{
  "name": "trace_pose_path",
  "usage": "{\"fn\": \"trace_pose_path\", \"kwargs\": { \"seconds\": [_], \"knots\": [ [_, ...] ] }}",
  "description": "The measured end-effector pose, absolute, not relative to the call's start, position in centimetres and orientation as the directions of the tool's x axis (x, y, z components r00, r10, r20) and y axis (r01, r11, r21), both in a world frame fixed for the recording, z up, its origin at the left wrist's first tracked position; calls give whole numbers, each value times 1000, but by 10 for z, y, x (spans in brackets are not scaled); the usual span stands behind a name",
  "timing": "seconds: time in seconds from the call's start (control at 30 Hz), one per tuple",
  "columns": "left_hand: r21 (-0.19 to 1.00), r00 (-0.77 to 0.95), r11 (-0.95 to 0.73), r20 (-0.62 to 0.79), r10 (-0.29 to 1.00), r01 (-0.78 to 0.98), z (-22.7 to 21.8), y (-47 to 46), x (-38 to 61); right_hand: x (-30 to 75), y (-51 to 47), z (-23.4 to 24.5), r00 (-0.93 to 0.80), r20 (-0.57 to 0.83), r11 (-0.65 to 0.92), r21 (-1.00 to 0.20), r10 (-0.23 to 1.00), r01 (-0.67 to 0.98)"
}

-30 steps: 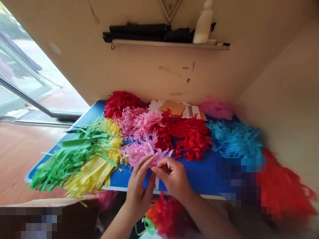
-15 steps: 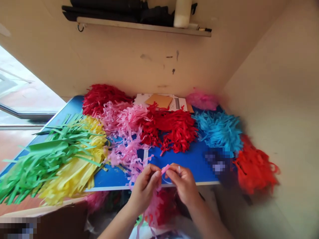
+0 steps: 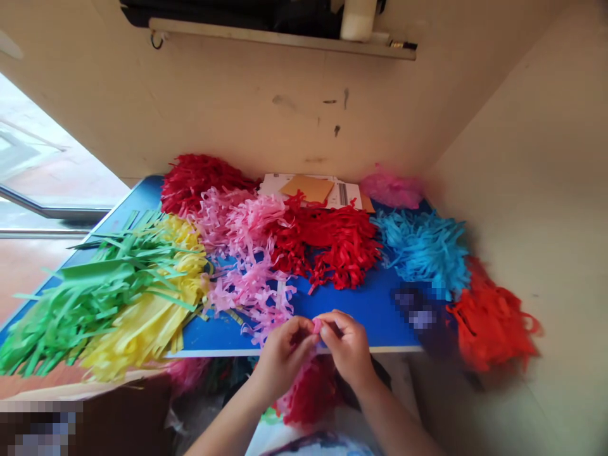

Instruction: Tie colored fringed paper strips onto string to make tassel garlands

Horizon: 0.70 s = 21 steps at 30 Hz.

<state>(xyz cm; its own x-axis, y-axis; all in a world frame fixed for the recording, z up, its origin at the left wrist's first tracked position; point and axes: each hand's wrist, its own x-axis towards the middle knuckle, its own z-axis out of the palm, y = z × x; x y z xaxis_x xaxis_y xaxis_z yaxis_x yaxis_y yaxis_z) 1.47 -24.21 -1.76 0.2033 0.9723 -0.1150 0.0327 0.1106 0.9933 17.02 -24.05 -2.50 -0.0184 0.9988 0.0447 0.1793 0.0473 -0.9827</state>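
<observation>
My left hand (image 3: pixel 289 351) and my right hand (image 3: pixel 350 348) meet at the table's front edge, each pinching a small twisted end of a pink paper tassel (image 3: pixel 316 325). Most of that twist is covered by my fingers. Pink strips hang below my hands, in front of a red fringed bundle (image 3: pixel 311 396) under the table edge. Just beyond my left hand, light pink paper fringe (image 3: pixel 251 282) spreads over the blue table (image 3: pixel 327 304). Red paper fringe (image 3: pixel 344 244) lies behind my right hand.
Green fringe (image 3: pixel 104 278) and yellow fringe (image 3: pixel 152 316) cover the table's left side. Blue fringe (image 3: pixel 427 244) and orange-red fringe (image 3: pixel 496 323) lie at the right. White papers (image 3: pixel 349 195) rest at the back, below a wall shelf (image 3: pixel 285 37).
My hands have come closer together over the pink twist, and less of it shows. The thin white loop by my right hand is no longer visible. The view has tilted slightly.
</observation>
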Motion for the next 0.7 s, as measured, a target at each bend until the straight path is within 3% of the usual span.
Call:
{"fn": "trace_pose_path", "kwargs": {
  "seconds": [0.13, 0.3, 0.4, 0.5, 0.6, 0.7],
  "knots": [
    [882, 198, 388, -343, 918, -269, -17, -236, 8, 173, -247, -33, -150, -138, -134, -990, 979, 36],
    [680, 265, 549, -484, 834, -485, -16, -233, 9, 166, -255, -33, -197, -73, -66, -997, 978, 42],
    [656, 313, 580, -489, 814, -483, -18, -234, 11, 164, -253, -32, -225, -76, -66, -997, 971, 50],
    [766, 290, 514, -428, 856, -386, -20, -236, 11, 167, -251, -31, -226, -108, -93, -993, 968, 77],
    [974, 233, 217, -196, 952, -69, -21, -239, 8, 172, -249, -30, -279, -141, -115, -988, 950, 107],
    [963, 262, -76, 6, 965, 260, -21, -245, 8, 174, -248, -32, -299, -130, -93, -986, 945, 136]
  ]
}}
